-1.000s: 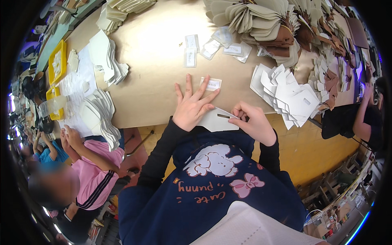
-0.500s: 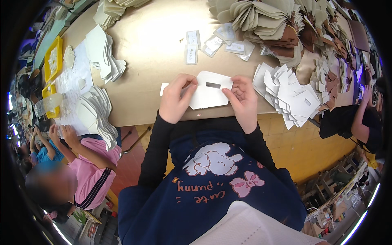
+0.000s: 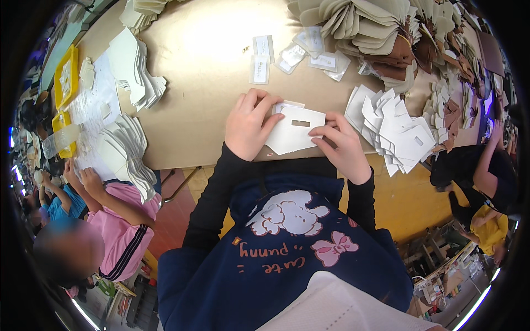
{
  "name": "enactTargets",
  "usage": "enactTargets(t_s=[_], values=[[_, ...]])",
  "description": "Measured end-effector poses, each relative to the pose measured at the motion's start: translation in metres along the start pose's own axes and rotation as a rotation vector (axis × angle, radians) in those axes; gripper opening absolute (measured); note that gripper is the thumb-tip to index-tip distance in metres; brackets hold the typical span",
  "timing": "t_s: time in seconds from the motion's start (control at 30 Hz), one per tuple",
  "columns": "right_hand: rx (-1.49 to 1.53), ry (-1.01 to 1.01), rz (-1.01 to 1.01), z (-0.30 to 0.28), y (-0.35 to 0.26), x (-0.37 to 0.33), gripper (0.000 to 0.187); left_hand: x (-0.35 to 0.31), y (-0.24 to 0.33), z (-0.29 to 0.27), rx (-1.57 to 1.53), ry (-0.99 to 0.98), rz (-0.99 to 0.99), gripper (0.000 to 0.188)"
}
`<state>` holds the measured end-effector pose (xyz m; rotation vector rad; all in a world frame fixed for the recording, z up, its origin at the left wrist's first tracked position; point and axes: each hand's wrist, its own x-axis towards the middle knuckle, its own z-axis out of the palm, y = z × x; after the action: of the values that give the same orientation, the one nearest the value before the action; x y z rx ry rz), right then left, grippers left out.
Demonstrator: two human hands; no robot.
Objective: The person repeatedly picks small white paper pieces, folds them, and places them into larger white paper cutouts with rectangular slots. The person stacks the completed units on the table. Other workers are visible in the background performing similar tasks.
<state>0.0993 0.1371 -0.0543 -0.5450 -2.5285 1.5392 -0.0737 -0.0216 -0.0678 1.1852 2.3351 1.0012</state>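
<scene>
A white cut panel (image 3: 290, 137) with a small rectangular slot lies at the table's near edge between my hands. My left hand (image 3: 249, 126) pinches its upper left corner, thumb on top. Just behind that corner a small pale card-like piece (image 3: 292, 103) sticks out; my left fingers touch it, and most of it is hidden. My right hand (image 3: 343, 144) grips the panel's right edge between thumb and fingers. To the right lies a fanned pile of similar white panels (image 3: 389, 129), one showing a slot.
Several small clear-sleeved labels (image 3: 259, 69) lie farther back. Beige and brown cut pieces (image 3: 375, 30) are heaped at the far right. On the left are white stacks (image 3: 124, 151), yellow trays (image 3: 66, 77) and a co-worker in a pink top (image 3: 130, 220). Another person (image 3: 491, 171) is at the right.
Both hands and the panel have shifted slightly right, and the panel has turned. My left hand has moved up to the corner, where a small pale piece now shows behind the panel.
</scene>
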Motion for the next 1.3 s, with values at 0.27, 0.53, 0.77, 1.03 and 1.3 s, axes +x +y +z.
enactTargets(t_s=[0.27,0.53,0.77,1.03,1.3], values=[[0.045,-0.220,0.070,-0.018,-0.002,-0.001,0.015,0.004,0.000,0.006,-0.084,0.018,-0.018,0.011],[-0.029,0.117,-0.001,-0.016,-0.015,-0.007,0.017,0.009,0.000,0.015,-0.016,0.117,-0.015,0.011],[0.282,0.141,0.012,-0.001,-0.043,0.000,0.023,-0.009,0.035,-0.017,-0.941,0.297,-0.309,0.012],[0.748,0.229,0.082,0.018,-0.057,0.011,0.013,-0.031,0.083,-0.025,-1.339,0.056,-0.467,0.010],[0.875,0.045,0.131,0.002,-0.067,-0.004,0.016,-0.025,0.066,-0.031,-0.947,-0.265,-0.150,0.027]])
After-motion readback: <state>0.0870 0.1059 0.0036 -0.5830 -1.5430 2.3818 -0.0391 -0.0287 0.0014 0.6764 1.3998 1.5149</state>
